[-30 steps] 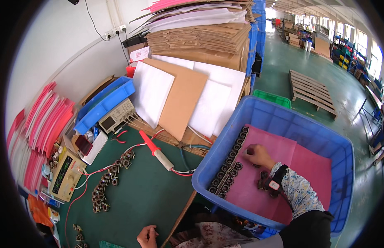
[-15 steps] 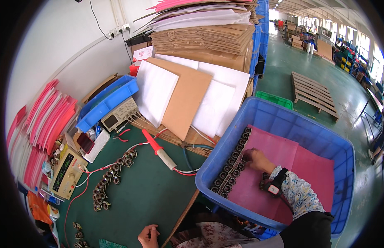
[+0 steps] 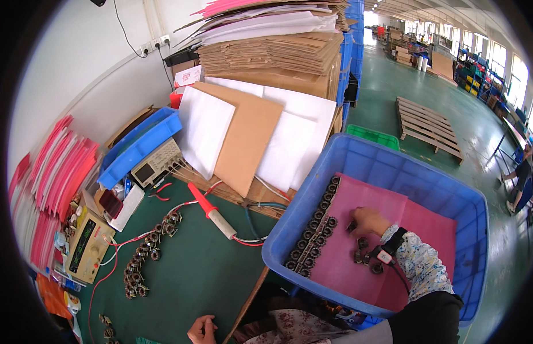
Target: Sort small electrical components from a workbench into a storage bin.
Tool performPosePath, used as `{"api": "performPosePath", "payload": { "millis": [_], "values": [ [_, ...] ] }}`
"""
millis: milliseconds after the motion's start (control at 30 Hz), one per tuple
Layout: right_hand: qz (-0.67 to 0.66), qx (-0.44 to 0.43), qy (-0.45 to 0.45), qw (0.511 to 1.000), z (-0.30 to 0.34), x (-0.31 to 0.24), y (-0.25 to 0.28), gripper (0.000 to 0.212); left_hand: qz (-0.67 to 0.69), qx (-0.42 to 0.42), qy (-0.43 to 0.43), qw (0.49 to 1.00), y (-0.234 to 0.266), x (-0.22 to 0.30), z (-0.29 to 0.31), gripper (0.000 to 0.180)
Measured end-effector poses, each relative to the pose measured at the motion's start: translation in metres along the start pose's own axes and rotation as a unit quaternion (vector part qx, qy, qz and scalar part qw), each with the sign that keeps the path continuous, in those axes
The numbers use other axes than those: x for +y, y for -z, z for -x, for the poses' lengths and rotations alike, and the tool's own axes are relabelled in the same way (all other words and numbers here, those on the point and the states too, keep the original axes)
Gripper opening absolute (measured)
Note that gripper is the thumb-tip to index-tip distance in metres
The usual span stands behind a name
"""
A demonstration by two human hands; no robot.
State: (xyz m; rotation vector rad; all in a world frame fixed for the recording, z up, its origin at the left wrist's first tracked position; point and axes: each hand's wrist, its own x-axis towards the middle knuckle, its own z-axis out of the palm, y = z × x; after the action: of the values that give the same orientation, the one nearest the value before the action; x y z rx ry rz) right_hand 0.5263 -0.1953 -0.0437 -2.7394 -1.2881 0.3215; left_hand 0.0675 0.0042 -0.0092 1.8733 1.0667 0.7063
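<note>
Inside the blue plastic crate (image 3: 473, 229), my right hand (image 3: 370, 221) pinches a small dark wire-wound ring coil (image 3: 352, 226) above a pink sheet (image 3: 430, 235). Several loose ring coils (image 3: 364, 256) lie on the sheet beneath my wrist. Along the crate's left wall stand packed rows of ring coils (image 3: 314, 229), to the left of my fingertips. My left hand (image 3: 203, 330) rests near the front edge of the green table with its fingers curled in, and nothing shows in it.
More coils (image 3: 145, 258) lie in a curved band on the green table mat (image 3: 192, 269). A red-tipped probe (image 3: 212, 213), cables, a bench instrument (image 3: 90, 246), an oscilloscope (image 3: 157, 163) and a blue bin (image 3: 140, 146) stand around. Cardboard stacks (image 3: 266, 51) rise behind. A pallet (image 3: 430, 126) lies beyond.
My right hand has drawn back to the right from the coil rows, uncovering the row ends and the loose coils near my wrist. My left hand stays put. The view has shifted slightly.
</note>
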Motion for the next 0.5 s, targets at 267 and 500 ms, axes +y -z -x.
{"api": "performPosePath", "payload": {
  "millis": [267, 500],
  "values": [
    [-0.165, 0.169, -0.004, 0.972, -0.028, -0.004, -0.024, 0.036, -0.013, 0.003, 0.002, 1.000, 0.001, 0.004, 0.000, 0.016],
    [-0.261, 0.139, -0.011, 0.955, -0.041, -0.001, -0.040, 0.044, 0.000, 0.005, -0.004, 1.000, -0.001, 0.004, 0.000, 0.016]
  ]
}}
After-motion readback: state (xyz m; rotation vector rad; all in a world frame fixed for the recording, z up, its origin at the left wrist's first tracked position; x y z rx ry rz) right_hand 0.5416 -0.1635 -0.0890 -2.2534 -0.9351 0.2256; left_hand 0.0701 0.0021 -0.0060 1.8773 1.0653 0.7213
